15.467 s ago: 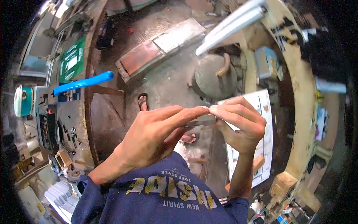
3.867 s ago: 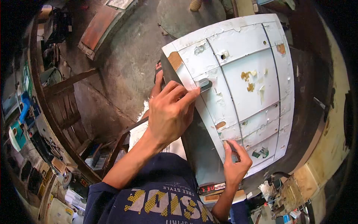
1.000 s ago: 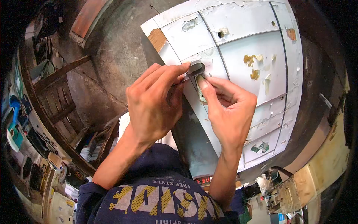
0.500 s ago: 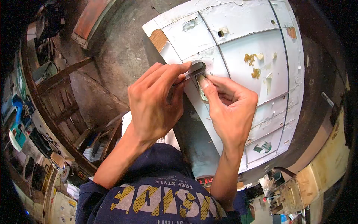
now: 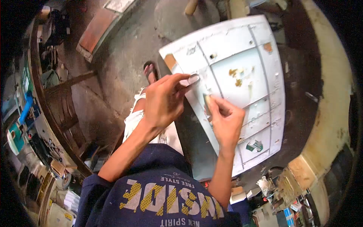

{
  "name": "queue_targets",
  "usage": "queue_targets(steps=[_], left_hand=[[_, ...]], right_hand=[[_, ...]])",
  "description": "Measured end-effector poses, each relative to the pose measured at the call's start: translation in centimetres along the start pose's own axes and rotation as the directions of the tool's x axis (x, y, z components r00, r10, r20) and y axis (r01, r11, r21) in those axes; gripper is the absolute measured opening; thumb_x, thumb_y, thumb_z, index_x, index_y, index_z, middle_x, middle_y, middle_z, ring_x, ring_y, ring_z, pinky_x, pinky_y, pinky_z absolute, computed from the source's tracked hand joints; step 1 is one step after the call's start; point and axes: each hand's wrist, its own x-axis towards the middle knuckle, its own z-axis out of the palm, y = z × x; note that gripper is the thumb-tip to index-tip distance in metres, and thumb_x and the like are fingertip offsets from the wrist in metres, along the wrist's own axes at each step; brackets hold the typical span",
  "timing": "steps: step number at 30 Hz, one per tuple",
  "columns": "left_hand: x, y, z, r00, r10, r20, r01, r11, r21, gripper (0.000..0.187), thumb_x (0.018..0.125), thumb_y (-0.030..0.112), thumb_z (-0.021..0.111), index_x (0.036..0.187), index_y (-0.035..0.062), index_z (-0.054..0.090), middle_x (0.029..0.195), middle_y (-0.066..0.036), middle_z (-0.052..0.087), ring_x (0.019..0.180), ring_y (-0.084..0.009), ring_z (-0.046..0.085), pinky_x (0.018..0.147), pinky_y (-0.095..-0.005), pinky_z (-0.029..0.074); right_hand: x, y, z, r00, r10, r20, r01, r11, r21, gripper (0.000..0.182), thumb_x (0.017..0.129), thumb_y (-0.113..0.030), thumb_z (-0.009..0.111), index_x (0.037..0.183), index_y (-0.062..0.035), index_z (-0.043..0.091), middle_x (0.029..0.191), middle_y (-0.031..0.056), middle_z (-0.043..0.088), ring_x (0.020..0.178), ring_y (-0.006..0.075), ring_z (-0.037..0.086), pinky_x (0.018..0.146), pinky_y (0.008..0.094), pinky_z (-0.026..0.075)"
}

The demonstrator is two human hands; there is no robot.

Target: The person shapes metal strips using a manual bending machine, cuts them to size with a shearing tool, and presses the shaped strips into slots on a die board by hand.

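My left hand [image 5: 165, 99] pinches a small grey piece with a rounded end [image 5: 194, 78] between thumb and fingertips. To its right, my right hand [image 5: 228, 120] is closed, its thumb pressed against the fingers on a thin, flat, dull-coloured piece [image 5: 206, 104], blurred and partly hidden. Both hands are above the near left edge of a large white panel [image 5: 238, 61]. The panel has dark lines across it, small holes, brown patches and flaking spots. A gap separates the two held pieces.
A reddish-brown board [image 5: 97, 31] lies on the concrete floor at upper left. A wooden frame [image 5: 62, 102] stands on the left. My sandalled foot [image 5: 150, 72] is beyond my left hand. Assorted items crowd the lower right, near a yellowish surface [image 5: 302, 172].
My hands have drawn apart, separating the grey piece from the thin flat piece. The camera view has shifted, so more floor and my foot show, and the panel appears smaller.
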Motion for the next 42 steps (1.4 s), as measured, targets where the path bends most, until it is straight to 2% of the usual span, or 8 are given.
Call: queue_targets(steps=[2, 4, 6, 11, 22, 28, 31, 42], left_hand=[[1.6, 2.1, -3.0, 0.943, -0.294, 0.154, 0.332, 0.846, -0.417, 0.03, 0.081, -0.005, 0.07, 0.111, 0.0004, 0.064, 0.08, -0.008, 0.069, 0.068, -0.0126, 0.066, 0.062, -0.0252, 0.052], [3.4, 4.3, -7.6, 0.913, -0.3, 0.277, 0.406, 0.582, -0.705, 0.058, 0.083, 0.0, 0.077, 0.133, 0.0003, 0.046, 0.075, -0.003, 0.066, 0.069, -0.0078, 0.064, 0.063, -0.0221, 0.052], [4.8, 5.9, -11.6, 0.889, -0.282, 0.362, 0.452, 0.41, -0.792, 0.065, 0.082, 0.001, 0.079, 0.135, -0.0007, 0.042, 0.072, -0.001, 0.064, 0.068, -0.0073, 0.062, 0.064, -0.022, 0.051], [8.1, 7.5, -21.5, 0.89, -0.177, 0.42, 0.453, 0.442, -0.774, 0.077, 0.078, -0.004, 0.078, 0.141, -0.0027, 0.035, 0.07, 0.001, 0.059, 0.065, -0.0095, 0.063, 0.068, -0.0236, 0.051], [15.9, 5.5, -39.5, 0.968, -0.213, 0.136, 0.239, 0.594, -0.768, 0.073, 0.079, 0.001, 0.081, 0.137, 0.0005, 0.036, 0.069, -0.001, 0.063, 0.067, -0.0053, 0.059, 0.062, -0.0185, 0.044], [24.4, 0.2, -45.7, 0.974, -0.215, -0.069, 0.105, 0.703, -0.704, 0.05, 0.08, 0.002, 0.08, 0.124, -0.0003, 0.056, 0.084, -0.002, 0.068, 0.077, -0.0072, 0.064, 0.072, -0.0223, 0.053], [29.3, -3.7, -50.2, 0.974, -0.197, 0.113, 0.225, 0.763, -0.606, 0.022, 0.084, 0.013, 0.08, 0.101, -0.0006, 0.073, 0.088, -0.002, 0.071, 0.079, -0.0061, 0.063, 0.07, -0.0212, 0.052], [46.2, -10.6, -61.7, 0.934, -0.354, 0.047, 0.246, 0.542, -0.804, 0.035, 0.099, 0.027, 0.062, 0.112, -0.0048, 0.069, 0.088, -0.009, 0.073, 0.073, -0.0091, 0.068, 0.062, -0.0206, 0.057]], right_hand=[[-0.9, -1.7, -1.9, 0.999, -0.047, 0.0, 0.045, 0.965, -0.258, 0.026, 0.085, -0.01, 0.075, 0.105, 0.0058, 0.071, 0.088, 0.0158, 0.072, 0.075, 0.0183, 0.067, 0.069, 0.0314, 0.053], [-2.3, -4.2, -2.3, 0.844, -0.525, -0.113, 0.266, 0.592, -0.761, 0.039, 0.083, -0.009, 0.076, 0.118, 0.0031, 0.066, 0.11, 0.0208, 0.067, 0.095, 0.029, 0.065, 0.084, 0.0381, 0.051], [-3.1, -9.8, -2.0, 0.816, -0.558, -0.149, 0.411, 0.743, -0.527, 0.044, 0.078, -0.005, 0.078, 0.12, 0.0011, 0.064, 0.115, 0.0186, 0.065, 0.104, 0.0326, 0.061, 0.092, 0.0403, 0.048], [-4.9, -23.7, 3.4, 0.594, -0.784, 0.182, 0.798, 0.543, -0.261, 0.042, 0.075, 0.005, 0.077, 0.115, -0.0011, 0.068, 0.098, 0.0133, 0.069, 0.088, 0.0267, 0.068, 0.079, 0.0342, 0.053], [-0.3, -41.2, 17.4, 0.27, -0.876, 0.399, 0.94, 0.33, 0.089, 0.04, 0.072, 0.018, 0.07, 0.11, 0.0068, 0.069, 0.093, 0.0146, 0.073, 0.084, 0.0162, 0.07, 0.077, 0.0256, 0.054], [8.0, -48.3, 28.4, 0.357, -0.857, 0.372, 0.781, 0.492, 0.386, 0.021, 0.084, 0.008, 0.067, 0.105, 0.003, 0.073, 0.086, 0.0131, 0.074, 0.075, 0.0124, 0.069, 0.07, 0.024, 0.053], [12.7, -54.0, 33.1, 0.356, -0.843, 0.403, 0.688, 0.529, 0.498, 0.021, 0.084, 0.008, 0.067, 0.104, 0.0042, 0.073, 0.086, 0.0123, 0.074, 0.073, 0.0115, 0.068, 0.068, 0.0234, 0.053], [24.7, -71.6, 46.8, 0.364, -0.781, 0.508, 0.672, 0.598, 0.437, 0.023, 0.087, 0.012, 0.062, 0.107, 0.0082, 0.071, 0.095, 0.0147, 0.073, 0.081, 0.0166, 0.07, 0.076, 0.0279, 0.058]])
